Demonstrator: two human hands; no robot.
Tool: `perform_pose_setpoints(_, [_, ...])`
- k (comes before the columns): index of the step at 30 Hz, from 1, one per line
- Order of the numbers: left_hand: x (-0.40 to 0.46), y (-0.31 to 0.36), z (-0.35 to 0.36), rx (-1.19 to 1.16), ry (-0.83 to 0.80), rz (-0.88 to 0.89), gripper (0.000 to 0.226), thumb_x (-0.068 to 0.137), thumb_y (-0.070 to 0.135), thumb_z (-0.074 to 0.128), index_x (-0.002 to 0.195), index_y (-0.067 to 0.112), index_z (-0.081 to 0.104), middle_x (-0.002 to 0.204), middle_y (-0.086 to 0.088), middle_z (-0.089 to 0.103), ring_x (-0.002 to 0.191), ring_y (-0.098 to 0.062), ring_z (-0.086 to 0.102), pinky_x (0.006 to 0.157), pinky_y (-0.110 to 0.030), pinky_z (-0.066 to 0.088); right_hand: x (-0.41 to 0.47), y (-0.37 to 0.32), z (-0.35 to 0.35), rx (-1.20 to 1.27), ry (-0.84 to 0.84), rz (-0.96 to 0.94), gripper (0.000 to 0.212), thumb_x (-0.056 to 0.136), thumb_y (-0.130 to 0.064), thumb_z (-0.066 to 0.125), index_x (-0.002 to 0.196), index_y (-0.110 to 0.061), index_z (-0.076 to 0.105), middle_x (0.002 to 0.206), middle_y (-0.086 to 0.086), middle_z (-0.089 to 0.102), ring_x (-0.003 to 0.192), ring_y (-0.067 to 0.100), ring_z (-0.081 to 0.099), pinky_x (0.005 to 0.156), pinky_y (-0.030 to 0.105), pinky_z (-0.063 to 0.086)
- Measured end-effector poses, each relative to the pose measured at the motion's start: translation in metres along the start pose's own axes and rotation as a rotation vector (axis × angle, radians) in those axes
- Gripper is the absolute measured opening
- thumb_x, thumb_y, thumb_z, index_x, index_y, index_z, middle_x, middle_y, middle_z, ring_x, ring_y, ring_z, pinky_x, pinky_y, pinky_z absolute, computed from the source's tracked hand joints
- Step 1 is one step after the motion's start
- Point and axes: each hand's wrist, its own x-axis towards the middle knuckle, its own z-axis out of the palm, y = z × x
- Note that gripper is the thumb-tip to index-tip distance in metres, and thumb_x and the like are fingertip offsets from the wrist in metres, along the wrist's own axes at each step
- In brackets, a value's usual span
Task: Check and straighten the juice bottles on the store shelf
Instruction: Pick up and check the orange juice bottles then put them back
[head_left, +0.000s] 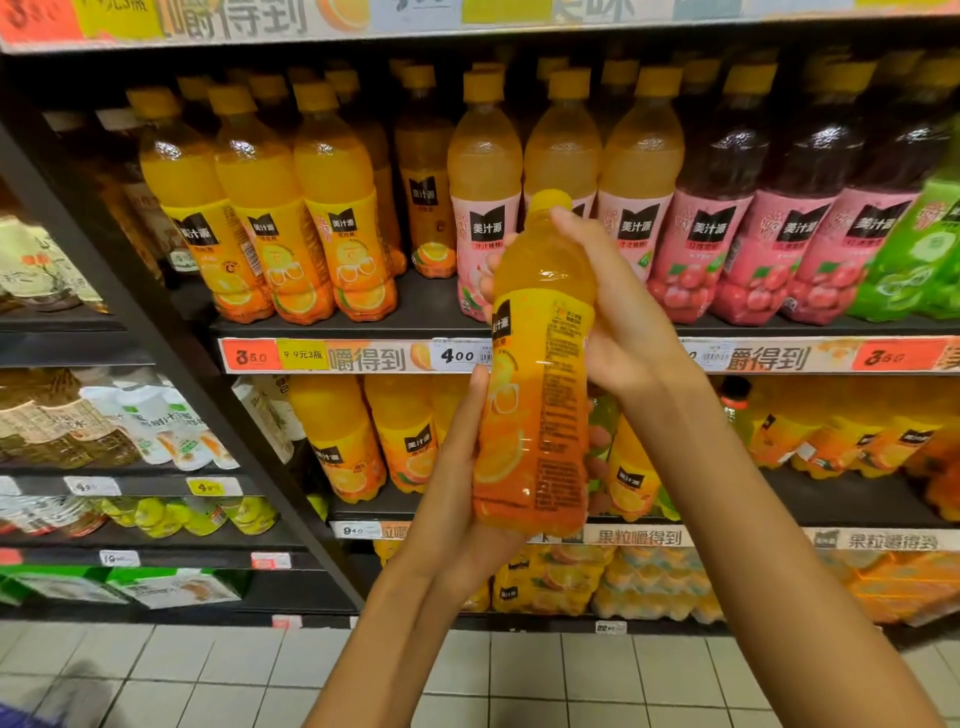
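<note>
So both hands are on one orange juice bottle (535, 374), held up in front of the shelf (415, 317), roughly upright with its yellow cap tipped a bit toward the shelf. It's off the shelf entirely, in the air, right in front of the row of pink-label bottles (483, 208).

The left hand (457, 499) holds the bottom end: palm under the base, thumb running up the left side of the label, the other fingers wrapped round the far side where I can't see them. The right hand (618, 312) grips the upper half, fingers curled around the neck just below the cap, with some fingertips (488, 283) poking out on the left side of the bottle. The label's side panel with the small print faces the camera.

On the shelf behind, from left: three orange bottles (260, 208) up front standing close together, then a gap with one orange bottle (423, 176) set further back, then the pink-label ones, then dark red juice bottles (727, 208) with pink labels, and a green-label one (924, 249) at the far right edge. The price strip (332, 356) along the shelf edge reads 3.50 and 4.00. More orange bottles sit on the shelf below (343, 436), and multipacks lower still (561, 577). Floor (519, 675) is pale tile.
</note>
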Motion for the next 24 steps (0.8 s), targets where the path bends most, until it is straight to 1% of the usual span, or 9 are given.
perform_pose_setpoints(4, [-0.001, 0.005, -0.007, 0.284, 0.140, 0.098, 0.060, 0.087, 0.062, 0.039, 0.129, 0.022, 0.058, 0.119, -0.009, 0.067, 0.111, -0.025, 0.064, 0.096, -0.042, 0.051, 0.000, -0.008, 0.000, -0.180, 0.053, -0.055, 0.022, 0.088, -0.035, 0.064, 0.085, -0.014, 0.070, 0.085, 0.010, 0.072, 0.085, 0.026, 0.071, 0.073, 0.038, 0.059])
perform_pose_setpoints(6, [0.000, 0.010, -0.006, 0.401, 0.154, 0.120, 0.060, 0.082, 0.065, 0.043, 0.125, 0.027, 0.059, 0.119, -0.005, 0.068, 0.111, -0.022, 0.064, 0.094, -0.040, 0.052, 0.001, -0.011, -0.001, -0.297, 0.089, -0.105, 0.022, 0.088, -0.037, 0.065, 0.083, -0.016, 0.071, 0.085, 0.008, 0.070, 0.083, 0.022, 0.070, 0.072, 0.036, 0.059])
perform_pose_setpoints(8, [0.002, 0.010, -0.004, 0.460, 0.157, 0.124, 0.059, 0.075, 0.063, 0.050, 0.122, 0.028, 0.060, 0.113, -0.004, 0.070, 0.105, -0.021, 0.067, 0.085, -0.033, 0.056, 0.003, -0.011, -0.001, -0.344, 0.091, -0.113, 0.025, 0.089, -0.040, 0.064, 0.083, -0.016, 0.070, 0.083, 0.006, 0.069, 0.081, 0.020, 0.069, 0.076, 0.036, 0.058])
perform_pose_setpoints(10, [0.004, 0.008, -0.003, 0.428, 0.172, 0.121, 0.056, 0.073, 0.058, 0.058, 0.118, 0.026, 0.063, 0.108, -0.006, 0.072, 0.099, -0.022, 0.069, 0.078, -0.030, 0.057, 0.006, -0.010, -0.001, -0.326, 0.067, -0.085, 0.031, 0.090, -0.042, 0.061, 0.074, -0.019, 0.074, 0.080, 0.004, 0.071, 0.081, 0.017, 0.069, 0.080, 0.036, 0.058])
perform_pose_setpoints(12, [0.003, 0.008, -0.003, 0.302, 0.170, 0.113, 0.050, 0.075, 0.057, 0.065, 0.110, 0.023, 0.069, 0.102, -0.010, 0.073, 0.090, -0.024, 0.071, 0.074, -0.033, 0.057, 0.007, -0.009, -0.003, -0.250, 0.034, -0.056, 0.032, 0.093, -0.040, 0.058, 0.074, -0.020, 0.077, 0.083, 0.002, 0.073, 0.084, 0.016, 0.070, 0.080, 0.036, 0.056])
perform_pose_setpoints(15, [0.002, 0.010, 0.000, -0.011, 0.031, 0.043, 0.068, 0.072, 0.056, 0.071, 0.116, 0.004, 0.064, 0.095, -0.015, 0.069, 0.077, -0.024, 0.068, 0.067, -0.034, 0.055, 0.005, -0.005, -0.002, -0.089, -0.020, -0.028, 0.025, 0.094, -0.035, 0.057, 0.091, -0.016, 0.072, 0.088, 0.005, 0.072, 0.089, 0.020, 0.070, 0.084, 0.039, 0.054])
perform_pose_setpoints(18, [0.004, 0.006, 0.002, -0.190, -0.083, -0.005, 0.067, 0.077, 0.055, 0.068, 0.115, 0.001, 0.061, 0.094, -0.015, 0.067, 0.077, -0.023, 0.066, 0.068, -0.034, 0.054, 0.006, -0.002, 0.005, 0.015, -0.051, 0.021, 0.032, 0.093, -0.036, 0.057, 0.110, -0.009, 0.059, 0.090, 0.011, 0.071, 0.089, 0.027, 0.070, 0.078, 0.043, 0.057])
perform_pose_setpoints(21, [0.004, 0.002, 0.001, -0.146, -0.058, -0.002, 0.070, 0.079, 0.057, 0.063, 0.119, 0.000, 0.059, 0.098, -0.018, 0.068, 0.084, -0.027, 0.068, 0.075, -0.038, 0.055, 0.009, -0.004, 0.009, -0.078, -0.018, -0.001, 0.033, 0.090, -0.033, 0.059, 0.111, -0.008, 0.057, 0.089, 0.012, 0.072, 0.083, 0.024, 0.072, 0.072, 0.038, 0.059])
perform_pose_setpoints(24, [0.001, 0.004, -0.003, 0.046, 0.040, 0.046, 0.071, 0.082, 0.061, 0.054, 0.127, 0.006, 0.057, 0.111, -0.019, 0.067, 0.100, -0.032, 0.066, 0.086, -0.044, 0.053, 0.012, -0.007, 0.010, -0.121, 0.025, -0.032, 0.024, 0.089, -0.030, 0.062, 0.098, -0.008, 0.062, 0.086, 0.012, 0.070, 0.079, 0.024, 0.071, 0.076, 0.039, 0.059])
